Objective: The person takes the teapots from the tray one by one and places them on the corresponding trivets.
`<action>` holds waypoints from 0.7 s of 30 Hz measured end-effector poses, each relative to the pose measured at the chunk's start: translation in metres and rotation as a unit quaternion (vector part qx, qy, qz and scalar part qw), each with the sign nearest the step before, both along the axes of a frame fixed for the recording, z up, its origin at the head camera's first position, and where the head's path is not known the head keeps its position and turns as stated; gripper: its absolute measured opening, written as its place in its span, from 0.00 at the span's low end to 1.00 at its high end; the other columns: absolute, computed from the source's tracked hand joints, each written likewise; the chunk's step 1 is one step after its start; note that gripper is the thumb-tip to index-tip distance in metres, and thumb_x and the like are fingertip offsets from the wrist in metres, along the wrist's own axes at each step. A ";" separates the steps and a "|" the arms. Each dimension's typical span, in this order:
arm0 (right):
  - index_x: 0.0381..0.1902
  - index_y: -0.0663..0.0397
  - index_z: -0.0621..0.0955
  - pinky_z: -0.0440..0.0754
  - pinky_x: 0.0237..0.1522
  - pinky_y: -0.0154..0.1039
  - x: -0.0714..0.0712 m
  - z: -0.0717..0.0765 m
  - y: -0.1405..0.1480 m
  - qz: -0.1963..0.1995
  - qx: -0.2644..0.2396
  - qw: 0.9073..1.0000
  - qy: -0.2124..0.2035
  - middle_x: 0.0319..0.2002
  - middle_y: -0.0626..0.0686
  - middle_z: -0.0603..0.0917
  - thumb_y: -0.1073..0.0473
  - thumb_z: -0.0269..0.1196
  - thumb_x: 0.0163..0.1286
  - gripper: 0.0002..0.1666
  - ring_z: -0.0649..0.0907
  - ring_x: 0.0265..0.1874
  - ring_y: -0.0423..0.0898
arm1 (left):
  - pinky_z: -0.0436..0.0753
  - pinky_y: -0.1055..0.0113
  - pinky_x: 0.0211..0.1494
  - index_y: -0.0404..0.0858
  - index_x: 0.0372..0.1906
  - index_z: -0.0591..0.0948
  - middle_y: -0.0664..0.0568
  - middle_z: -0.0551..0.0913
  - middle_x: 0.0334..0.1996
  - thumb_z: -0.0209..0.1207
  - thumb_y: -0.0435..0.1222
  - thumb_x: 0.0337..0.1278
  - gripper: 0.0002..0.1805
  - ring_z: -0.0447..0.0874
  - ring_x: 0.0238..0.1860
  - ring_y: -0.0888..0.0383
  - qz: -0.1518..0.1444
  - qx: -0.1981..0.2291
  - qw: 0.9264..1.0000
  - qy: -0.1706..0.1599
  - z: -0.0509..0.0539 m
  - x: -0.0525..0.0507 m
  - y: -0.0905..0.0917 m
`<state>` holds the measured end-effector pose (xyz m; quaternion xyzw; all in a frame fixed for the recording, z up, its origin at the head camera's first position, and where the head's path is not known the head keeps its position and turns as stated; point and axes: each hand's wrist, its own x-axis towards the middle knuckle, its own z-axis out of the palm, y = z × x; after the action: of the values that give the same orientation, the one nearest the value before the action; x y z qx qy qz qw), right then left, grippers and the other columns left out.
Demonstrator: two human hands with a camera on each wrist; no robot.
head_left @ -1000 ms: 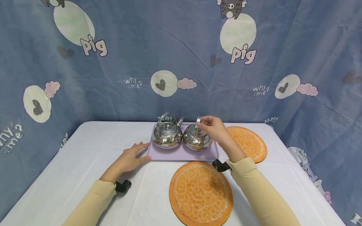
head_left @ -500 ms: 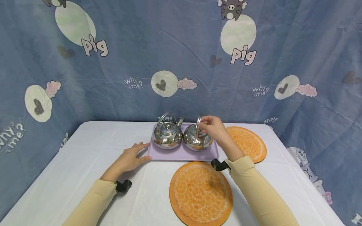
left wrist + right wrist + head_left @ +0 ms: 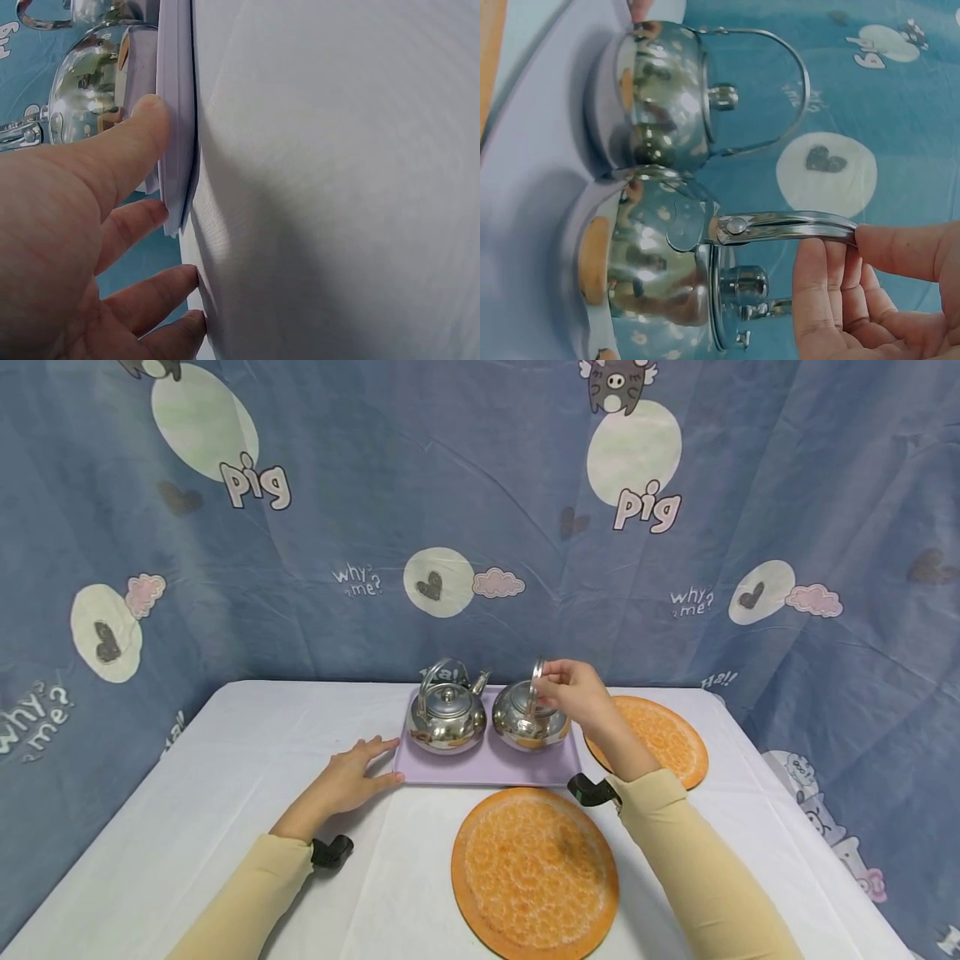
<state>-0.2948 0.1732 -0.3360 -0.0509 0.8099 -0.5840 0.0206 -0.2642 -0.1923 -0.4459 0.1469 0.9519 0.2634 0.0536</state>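
Two shiny steel kettles with arched handles stand in the lilac tray (image 3: 480,768) at the table's far side. My right hand (image 3: 577,695) pinches the top of the handle of the right kettle (image 3: 513,722) between thumb and fingers. In the head view a narrow gap parts it from the left kettle (image 3: 448,728), whose spout points right. Whether the right kettle's base touches the tray, I cannot tell. Spread out at the tray's left corner, my left hand (image 3: 347,781) touches the rim. The left wrist view shows its thumb (image 3: 135,146) on the tray's edge.
One round orange-patterned mat (image 3: 536,872) lies in front of the tray. A second orange mat (image 3: 667,739) lies to its right, partly behind my right forearm. White cloth (image 3: 300,718) covers the table, and a blue printed curtain (image 3: 360,635) hangs behind.
The right kettle has shifted slightly right and away from me with my right hand, opening a gap beside the left kettle. My left hand stays at the tray's corner.
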 end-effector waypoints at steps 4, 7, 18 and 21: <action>0.71 0.74 0.72 0.90 0.60 0.42 -0.001 0.005 0.007 0.002 -0.002 1.000 -0.005 0.49 0.55 0.81 0.64 0.60 0.82 0.27 0.85 0.45 0.42 | 0.50 0.17 0.78 0.38 0.81 0.70 0.26 0.62 0.81 0.64 0.52 0.75 0.39 0.52 0.82 0.21 0.001 -0.002 1.000 -0.002 -0.001 -0.002 0.001; 0.73 0.74 0.70 0.89 0.63 0.44 -0.001 0.009 0.013 0.005 -0.001 1.000 -0.009 0.51 0.55 0.80 0.63 0.59 0.83 0.28 0.84 0.49 0.44 | 0.50 0.17 0.78 0.38 0.81 0.70 0.25 0.62 0.80 0.64 0.52 0.75 0.39 0.52 0.82 0.20 0.001 -0.002 1.000 -0.001 -0.001 -0.002 0.003; 0.77 0.73 0.65 0.88 0.64 0.42 0.001 0.021 0.039 0.001 0.014 1.000 -0.013 0.54 0.55 0.77 0.62 0.58 0.84 0.32 0.82 0.51 0.44 | 0.52 0.17 0.77 0.37 0.80 0.70 0.24 0.63 0.80 0.65 0.53 0.74 0.40 0.53 0.81 0.19 -0.002 -0.001 1.000 0.000 0.002 0.002 0.004; 0.77 0.73 0.65 0.88 0.63 0.39 0.002 0.024 0.047 -0.006 0.019 1.000 -0.016 0.53 0.54 0.76 0.62 0.57 0.85 0.31 0.81 0.50 0.41 | 0.52 0.17 0.77 0.37 0.80 0.70 0.24 0.63 0.79 0.65 0.53 0.74 0.40 0.53 0.81 0.19 -0.002 -0.002 1.000 0.002 0.002 0.002 0.003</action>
<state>-0.2928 0.2197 -0.3124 -0.0367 0.8207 -0.5693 0.0310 -0.2626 -0.1894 -0.4436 0.1491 0.9522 0.2615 0.0524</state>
